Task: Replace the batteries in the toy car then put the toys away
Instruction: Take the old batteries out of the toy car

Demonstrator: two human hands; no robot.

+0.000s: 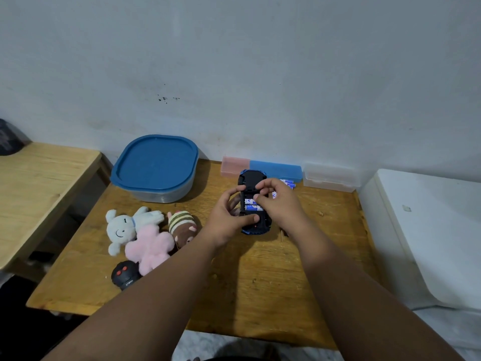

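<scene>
A blue toy car point(252, 178) lies upside down on the wooden table point(260, 282), its black underside up and the battery bay open. Blue-and-white batteries point(252, 206) sit in the bay. My left hand point(229, 214) grips the car's left side, thumb across its near end. My right hand point(278, 201) rests over the bay with fingertips on the batteries. Loose batteries point(289, 183) lie just beyond my right hand.
A clear tub with a blue lid point(156, 165) stands at the back left. A white plush point(125, 225), a pink plush point(151, 246), a striped plush point(183, 225) and a black remote point(125, 274) lie left. Pink, blue and clear boxes point(276, 169) line the wall. A thin stick point(282, 234) lies by my right wrist.
</scene>
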